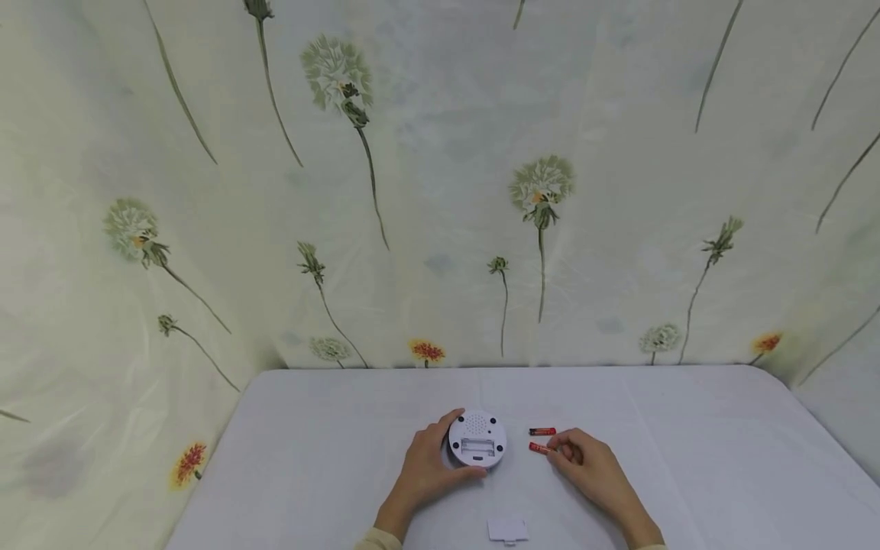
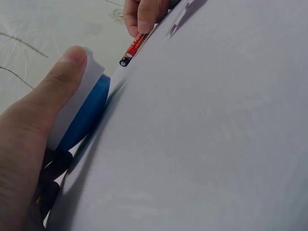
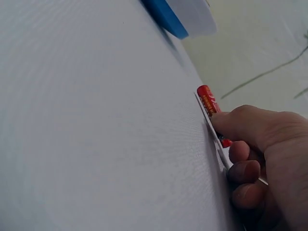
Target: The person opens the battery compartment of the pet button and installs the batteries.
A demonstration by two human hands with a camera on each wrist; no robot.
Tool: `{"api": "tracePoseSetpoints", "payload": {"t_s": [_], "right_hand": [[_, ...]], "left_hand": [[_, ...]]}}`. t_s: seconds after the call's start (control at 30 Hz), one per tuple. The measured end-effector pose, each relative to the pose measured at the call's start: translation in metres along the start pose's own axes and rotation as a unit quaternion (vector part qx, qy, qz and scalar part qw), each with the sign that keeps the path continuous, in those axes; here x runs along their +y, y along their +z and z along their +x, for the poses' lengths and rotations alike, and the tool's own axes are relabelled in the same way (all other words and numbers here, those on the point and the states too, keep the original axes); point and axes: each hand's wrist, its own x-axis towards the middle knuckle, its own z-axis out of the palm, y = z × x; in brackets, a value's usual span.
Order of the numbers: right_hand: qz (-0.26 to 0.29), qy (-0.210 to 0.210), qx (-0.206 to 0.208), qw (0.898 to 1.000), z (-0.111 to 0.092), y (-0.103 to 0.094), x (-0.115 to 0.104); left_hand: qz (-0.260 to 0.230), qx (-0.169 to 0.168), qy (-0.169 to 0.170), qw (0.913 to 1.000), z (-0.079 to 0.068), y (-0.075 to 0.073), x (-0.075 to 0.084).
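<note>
A round white device [image 1: 477, 424] lies with its underside up, showing a speaker grille, dark feet and an uncovered battery compartment [image 1: 477, 448]. Its other side is blue [image 2: 85, 113], seen in the left wrist view. My left hand [image 1: 428, 467] grips the device by its rim, thumb on the near side and fingers on the far side. To the right, my right hand [image 1: 590, 464] pinches one end of a red battery [image 1: 538, 448] between thumb and fingertips. A second red battery [image 1: 542, 431], with a black end, lies just beyond it.
A small white battery cover [image 1: 507, 530] with a tab lies on the table near the front. The white-clothed table [image 1: 330, 412] ends at the back against a flower-patterned curtain [image 1: 440, 229], which also hangs at the left.
</note>
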Motion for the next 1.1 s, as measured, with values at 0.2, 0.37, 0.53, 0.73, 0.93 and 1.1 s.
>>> {"api": "tracePoseSetpoints", "payload": {"t_s": [0.2,0.37,0.53,0.73,0.93,1.1], "right_hand": [[0.032,0.001,-0.008,0.999,-0.002,0.000,0.001],[0.055,-0.006,-0.008,0.998,-0.002,0.000,-0.001],[0.064,-0.023,-0.005,0.998,-0.001,0.001,-0.006],[0.080,-0.017,0.002,0.997,0.000,0.005,-0.012],[0.105,0.010,-0.009,0.994,0.001,0.009,-0.024],[0.107,0.000,-0.009,0.994,0.001,0.014,-0.032]], "left_hand": [[-0.001,-0.001,-0.004,1.0000,-0.001,0.000,0.002],[0.003,-0.003,-0.006,1.0000,-0.002,0.000,0.002],[0.004,-0.005,-0.004,1.0000,-0.002,0.001,0.000],[0.002,-0.002,-0.002,1.0000,-0.002,0.002,0.000],[0.006,-0.002,-0.003,1.0000,-0.001,0.002,0.000],[0.012,0.002,0.001,0.9999,0.000,0.002,0.000]]}}
